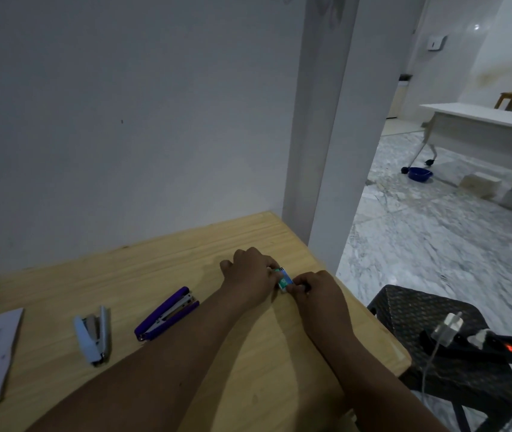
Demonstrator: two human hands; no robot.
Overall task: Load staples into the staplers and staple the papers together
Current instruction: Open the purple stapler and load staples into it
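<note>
We've got both hands pinching the little staple box (283, 279), left hand (250, 273) and right hand (314, 290) curled around its ends. Purple stapler (167, 313) lies open, left of our left hand.

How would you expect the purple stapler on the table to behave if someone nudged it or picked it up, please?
The purple stapler lies hinged open on the wooden table, so it would probably flop or swing at the hinge when lifted by one arm. It looks rigid, so it likely slides rather than rolls. Its smooth casing might be slightly slippery.
</note>
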